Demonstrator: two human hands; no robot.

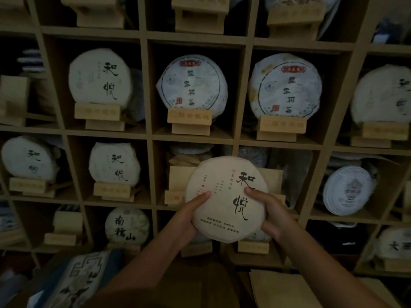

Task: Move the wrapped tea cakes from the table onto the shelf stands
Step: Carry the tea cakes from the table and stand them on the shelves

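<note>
Two hands, left hand (189, 215) and right hand (270, 211), grip one wrapped tea cake (226, 196) by its lower edges, face out, before the shelf's (193, 137) middle compartment and its wooden stand (175, 196).

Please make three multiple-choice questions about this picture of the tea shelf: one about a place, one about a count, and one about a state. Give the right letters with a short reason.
1. Where is the wrapped tea cake with the large black brush characters?
A. Held in front of the shelf
B. Lying on the table
C. Set on a stand

2. How many hands grip it?
A. None
B. One
C. Two

3. How does the cake with the red label in the middle compartment stand?
A. Flat on its face
B. Upright on a wooden stand
C. Unwrapped

Answers: 1 A, it is off every stand; 2 C, the left hand and right hand grip its lower edges; 3 B, its face shows above the stand.
</note>
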